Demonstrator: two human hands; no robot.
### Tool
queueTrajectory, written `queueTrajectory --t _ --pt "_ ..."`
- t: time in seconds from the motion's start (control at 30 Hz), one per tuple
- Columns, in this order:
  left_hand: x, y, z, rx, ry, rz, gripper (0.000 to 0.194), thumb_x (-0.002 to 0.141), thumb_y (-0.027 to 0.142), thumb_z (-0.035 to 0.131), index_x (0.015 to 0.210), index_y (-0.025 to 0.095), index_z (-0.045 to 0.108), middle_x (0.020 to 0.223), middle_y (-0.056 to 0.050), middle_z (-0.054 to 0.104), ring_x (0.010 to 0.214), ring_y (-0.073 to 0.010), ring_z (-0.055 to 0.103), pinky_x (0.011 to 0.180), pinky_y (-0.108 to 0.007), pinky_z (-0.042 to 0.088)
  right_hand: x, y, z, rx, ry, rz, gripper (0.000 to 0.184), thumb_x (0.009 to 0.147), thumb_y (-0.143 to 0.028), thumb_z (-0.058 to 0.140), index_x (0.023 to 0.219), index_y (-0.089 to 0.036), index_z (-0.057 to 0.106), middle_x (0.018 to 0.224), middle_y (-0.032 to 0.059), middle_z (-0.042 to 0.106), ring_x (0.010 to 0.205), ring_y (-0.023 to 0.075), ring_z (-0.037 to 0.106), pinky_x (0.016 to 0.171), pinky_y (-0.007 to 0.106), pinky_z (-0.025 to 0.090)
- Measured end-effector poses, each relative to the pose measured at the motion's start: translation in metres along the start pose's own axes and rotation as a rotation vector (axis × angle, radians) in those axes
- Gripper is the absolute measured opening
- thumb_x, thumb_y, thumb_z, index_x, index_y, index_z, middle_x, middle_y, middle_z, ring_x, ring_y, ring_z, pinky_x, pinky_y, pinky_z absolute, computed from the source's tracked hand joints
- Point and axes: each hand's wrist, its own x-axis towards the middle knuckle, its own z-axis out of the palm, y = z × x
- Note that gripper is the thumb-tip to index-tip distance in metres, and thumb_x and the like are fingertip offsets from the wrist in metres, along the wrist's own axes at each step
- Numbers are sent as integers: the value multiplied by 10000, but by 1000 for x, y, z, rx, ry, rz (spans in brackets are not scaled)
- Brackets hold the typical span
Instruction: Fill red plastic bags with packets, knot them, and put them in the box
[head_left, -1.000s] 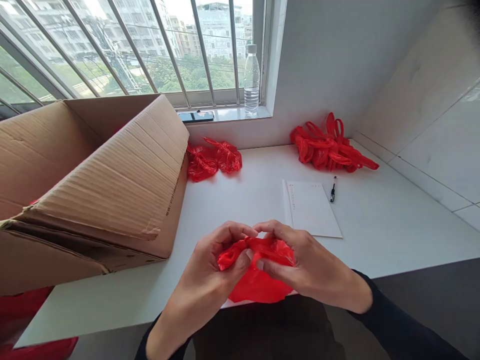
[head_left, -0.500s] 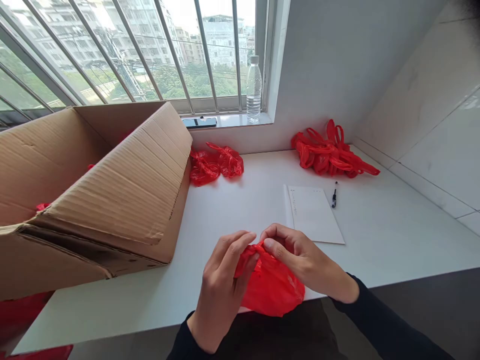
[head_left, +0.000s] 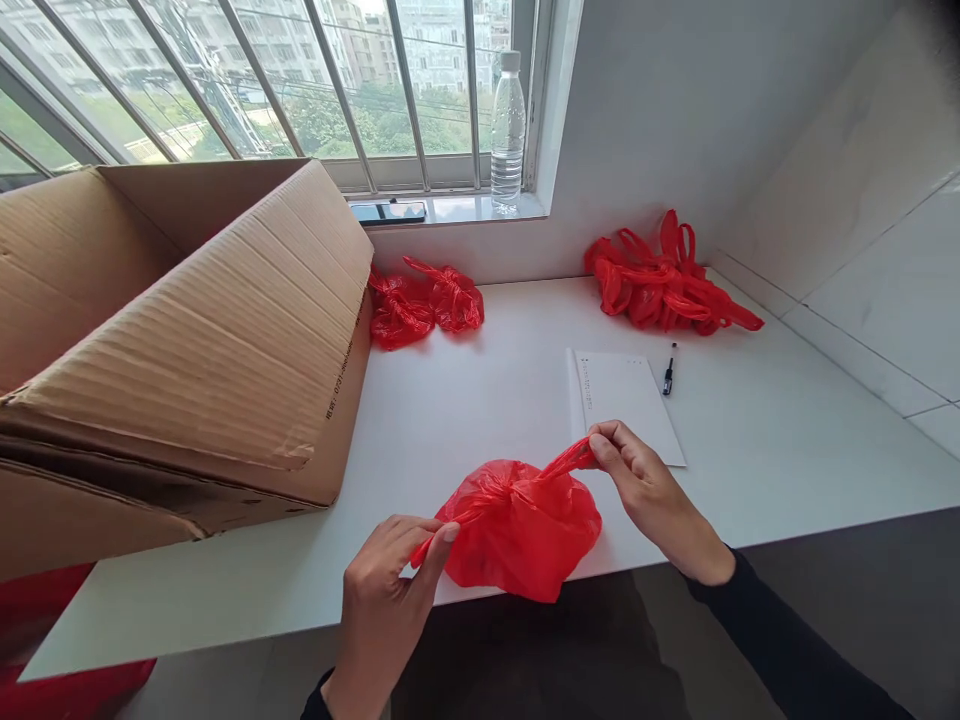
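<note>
One red plastic bag (head_left: 525, 550) was found at the near edge of the desk (head_left: 487, 400), bulging and gathered at the top, with its near side reaching past the edge. A knot (head_left: 512, 493) was visible at its neck, so the crossing and looping of the handles was judged complete. The left hand (head_left: 386, 590) held one twisted end, thumb and fingers closed together upon it; the right hand (head_left: 649, 485) pinched the other end in the same closed manner, out to the right and slightly farther off. Both ends were drawn out to opposite sides. Final tightness could not be verified, and release of the ends was outstanding. Two smaller knotted bags (head_left: 456, 300) lay side by side at the far left, next to the open cardboard box (head_left: 187, 340), and appeared finished. A heap of red bags (head_left: 660, 285) lay at the far right against the wall; whether any held contents could not be told. A sheet of paper (head_left: 630, 400) with writing along its left part lay right of centre, a pen (head_left: 668, 370) just beside it. The contents of the bag in hand were not visible, nor was the bottom of the box.
</note>
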Motion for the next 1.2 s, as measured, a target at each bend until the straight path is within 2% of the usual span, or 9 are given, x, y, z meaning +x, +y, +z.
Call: queueTrajectory --t 0.1,0.2,0.27,0.47,0.57,0.77,0.97,1.13,1.2 --pt "2 8 13 -16 28 -32 110 944 337 718 987 240 690 973 -42 708 930 -202 684 777 -298 563 -1 -3 13 108 15 -10 369 985 -621 582 1097 -270 549 955 -6 630 914 178 604 892 340 481" --pt "3 10 30 49 -97 -72 481 986 381 649 1442 292 523 1402 -101 591 1291 -243 593 997 -382 572 -5 -6 25 105 -22 8 395 960 -592 646 1220 -298 601 927 -14 630 877 169 606 819 313 490" --pt "2 7 37 82 -137 -72 529 1036 328 550 1544 315 404 1514 -108 504 1390 -242 521 1066 -420 548 -8 -6 30 106 -27 16 399 972 -573 639 1276 -314 626 929 -14 637 882 165 609 820 309 490" --pt "-6 -15 23 154 26 -29 337 1012 374 588 1324 250 561 1178 -94 646 1079 -240 655 849 -350 619 -7 0 32 170 16 -40 348 1018 -544 573 1219 -284 688 969 6 699 901 167 641 817 310 504" --pt "-8 -25 9 154 -79 93 253 1042 321 549 1283 268 605 1068 -47 709 936 -182 698 772 -259 597 -2 1 30 174 57 -68 325 1033 -538 547 1144 -275 701 968 -3 704 893 154 651 816 296 507" --pt "1 -11 -1 191 -192 341 383 1048 300 558 1428 270 582 1186 -42 752 1042 -155 721 909 -217 554 1 -2 30 224 70 -41 350 1033 -547 546 1186 -267 689 922 -12 700 846 140 665 799 288 522" --pt "-4 -10 0 147 -125 159 309 1063 294 487 1286 270 699 1188 -41 749 1070 -166 724 892 -224 566 3 8 17 225 73 -68 330 1013 -532 591 1121 -248 721 913 0 718 854 147 656 817 284 522" --pt "-4 -17 -13 93 -82 -229 391 1055 482 461 1014 265 784 817 -1 724 652 -158 672 589 -233 569 -5 4 2 118 146 -56 309 998 -531 611 1067 -256 736 982 12 724 907 166 650 849 294 522" --pt "1 -8 -12 18 17 -281 390 1052 489 464 995 274 784 832 -4 730 710 -175 697 648 -257 603 -13 -2 7 56 123 -95 269 1027 -491 562 1036 -273 719 1075 11 727 1009 181 662 916 312 521"
